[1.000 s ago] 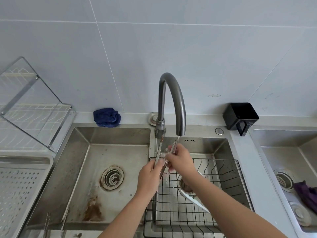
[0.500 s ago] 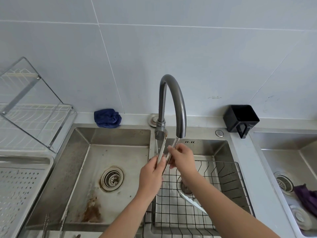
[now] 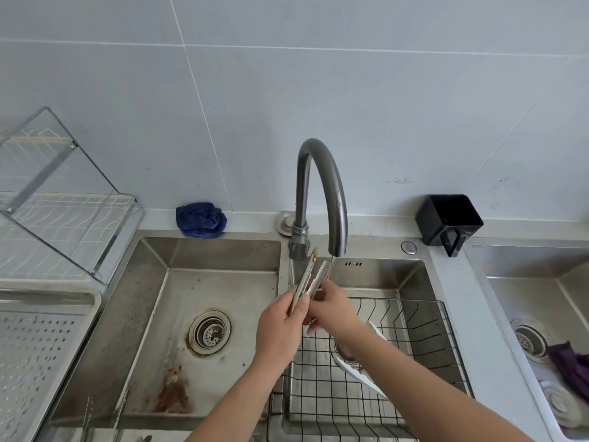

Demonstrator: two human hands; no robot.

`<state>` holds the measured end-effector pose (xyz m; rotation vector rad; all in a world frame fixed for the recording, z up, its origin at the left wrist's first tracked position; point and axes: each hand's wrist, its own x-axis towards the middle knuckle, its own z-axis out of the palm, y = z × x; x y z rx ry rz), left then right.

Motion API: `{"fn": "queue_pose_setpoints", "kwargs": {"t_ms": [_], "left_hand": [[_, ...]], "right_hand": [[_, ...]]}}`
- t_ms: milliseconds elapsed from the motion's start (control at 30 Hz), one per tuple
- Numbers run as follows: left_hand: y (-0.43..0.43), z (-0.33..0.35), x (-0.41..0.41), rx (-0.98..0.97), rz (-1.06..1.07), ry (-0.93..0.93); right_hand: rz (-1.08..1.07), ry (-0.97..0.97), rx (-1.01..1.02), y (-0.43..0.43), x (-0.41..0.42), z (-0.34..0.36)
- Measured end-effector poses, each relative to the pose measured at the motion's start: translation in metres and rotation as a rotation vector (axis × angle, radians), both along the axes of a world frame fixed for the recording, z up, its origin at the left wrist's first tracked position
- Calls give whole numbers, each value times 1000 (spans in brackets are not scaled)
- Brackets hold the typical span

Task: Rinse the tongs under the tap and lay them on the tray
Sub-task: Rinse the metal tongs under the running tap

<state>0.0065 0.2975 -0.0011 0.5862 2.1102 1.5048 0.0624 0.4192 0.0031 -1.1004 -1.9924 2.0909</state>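
Observation:
Metal tongs (image 3: pixel 310 275) point up and away from me, their tips just below the spout of the dark curved tap (image 3: pixel 322 193). My left hand (image 3: pixel 280 327) grips the tongs' lower part. My right hand (image 3: pixel 331 309) holds one arm of the tongs from the right, fingers on the metal. A thin stream of water falls from the spout beside the tips. The perforated steel tray (image 3: pixel 38 355) lies at the far left, apart from both hands.
A double steel sink: the left basin (image 3: pixel 197 314) has a drain and rust stains, the right holds a black wire basket (image 3: pixel 398 355) with a white item. A blue cloth (image 3: pixel 200 220), a black holder (image 3: pixel 449 220), a dish rack (image 3: pixel 57 199), another sink at right.
Both hands and the tongs have risen slightly toward the spout; the right hand has slid down along the tongs, leaving more of the tips bare.

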Motion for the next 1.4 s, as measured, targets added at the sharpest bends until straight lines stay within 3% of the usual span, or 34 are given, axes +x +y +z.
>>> {"fn": "queue_pose_setpoints", "kwargs": {"t_ms": [67, 233, 300, 433, 600, 700, 900, 1000, 1233, 1400], "left_hand": [[-1, 1, -1, 11, -6, -8], [-3, -7, 3, 9, -32, -28], [-2, -6, 3, 9, -22, -81], [-3, -2, 1, 53, 53, -261], [0, -1, 2, 125, 78, -401], [0, -2, 4, 157, 74, -419], [2, 0, 5, 161, 62, -358], [4, 1, 6, 165, 97, -370], [9, 0, 6, 157, 132, -495], [8, -7, 9, 82, 68, -544]], "right_hand": [[23, -8, 14, 0, -1, 0], [-339, 33, 96, 33, -12, 7], [-249, 54, 97, 27, -8, 4], [-31, 64, -141, 7, 5, -2], [-200, 163, -281, 28, 2, 10], [-214, 177, -187, 27, 3, 10], [23, 68, -43, -4, 18, -7], [-1, 83, -40, 3, 18, -3], [-248, 363, -358, 28, 8, 18], [-219, 392, -469, 21, 8, 21]]}}
